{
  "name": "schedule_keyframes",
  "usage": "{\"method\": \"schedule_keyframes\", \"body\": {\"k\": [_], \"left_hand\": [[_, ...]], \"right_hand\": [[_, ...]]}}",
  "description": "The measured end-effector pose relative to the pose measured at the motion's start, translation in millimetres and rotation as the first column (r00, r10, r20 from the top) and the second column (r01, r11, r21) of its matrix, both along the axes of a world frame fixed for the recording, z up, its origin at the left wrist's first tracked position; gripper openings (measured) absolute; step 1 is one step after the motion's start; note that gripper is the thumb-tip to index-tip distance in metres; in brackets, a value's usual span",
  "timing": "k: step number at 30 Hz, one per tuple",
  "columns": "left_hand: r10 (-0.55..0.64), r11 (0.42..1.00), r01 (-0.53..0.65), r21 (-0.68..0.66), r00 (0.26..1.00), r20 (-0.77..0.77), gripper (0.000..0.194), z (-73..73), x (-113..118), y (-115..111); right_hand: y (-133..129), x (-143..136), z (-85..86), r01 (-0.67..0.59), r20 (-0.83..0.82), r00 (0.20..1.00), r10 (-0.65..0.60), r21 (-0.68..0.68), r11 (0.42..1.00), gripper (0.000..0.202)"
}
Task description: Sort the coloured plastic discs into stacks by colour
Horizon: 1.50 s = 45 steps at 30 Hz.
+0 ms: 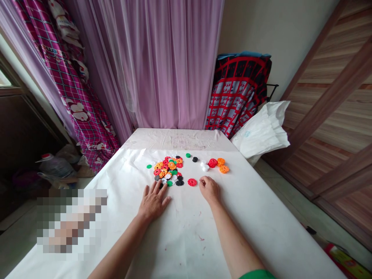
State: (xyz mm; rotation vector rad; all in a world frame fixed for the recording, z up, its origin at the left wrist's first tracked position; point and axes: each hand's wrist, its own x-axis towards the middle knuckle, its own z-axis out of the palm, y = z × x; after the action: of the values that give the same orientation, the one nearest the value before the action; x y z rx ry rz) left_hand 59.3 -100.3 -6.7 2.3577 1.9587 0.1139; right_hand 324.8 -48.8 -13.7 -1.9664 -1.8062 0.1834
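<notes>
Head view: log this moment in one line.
left hand: spread, at coloured disc pile; right hand: curled, beside lone red disc; right grip: unclear

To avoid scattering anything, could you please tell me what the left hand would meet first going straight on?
The left hand would first meet the pile of discs, which it may be touching.

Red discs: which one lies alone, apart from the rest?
The red disc just left of the right hand, touching no other; the remaining red ones lie in the mixed pile or beside the orange discs.
</notes>
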Motion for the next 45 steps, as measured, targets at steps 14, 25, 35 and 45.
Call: {"method": "schedule_keyframes", "body": {"k": [14, 25, 35, 45], "left_hand": [[0.017, 1.0, -0.018, 0.019, 0.999, 0.034, 0.067, 4.8, 38, 50], [0.048, 0.989, -0.053, 0.136, 0.998, 0.036, 0.067, -15.0, 26, 38], [-0.212, 0.953, 0.184, 0.243, 0.972, 0.096, 0.054, -25.8, 4, 22], [0.048, 0.999, -0.047, -0.015, 0.988, 0.145, 0.064, 10.8, 4, 143]], "right_hand": [[1, 0, -3.8, -0.005, -0.001, 1.0, 0.005, 0.039, 0.999, 0.021], [3, 7, -28.1, -0.085, -0.104, 0.988, 0.113, 0.244, 0.966, 0.019], [-3, 7, -31.1, -0.165, -0.106, 0.974, 0.201, 0.279, 0.946, 0.019], [-2, 7, -28.8, -0.215, -0.114, 0.96, 0.255, 0.281, 0.935, 0.02]]}}
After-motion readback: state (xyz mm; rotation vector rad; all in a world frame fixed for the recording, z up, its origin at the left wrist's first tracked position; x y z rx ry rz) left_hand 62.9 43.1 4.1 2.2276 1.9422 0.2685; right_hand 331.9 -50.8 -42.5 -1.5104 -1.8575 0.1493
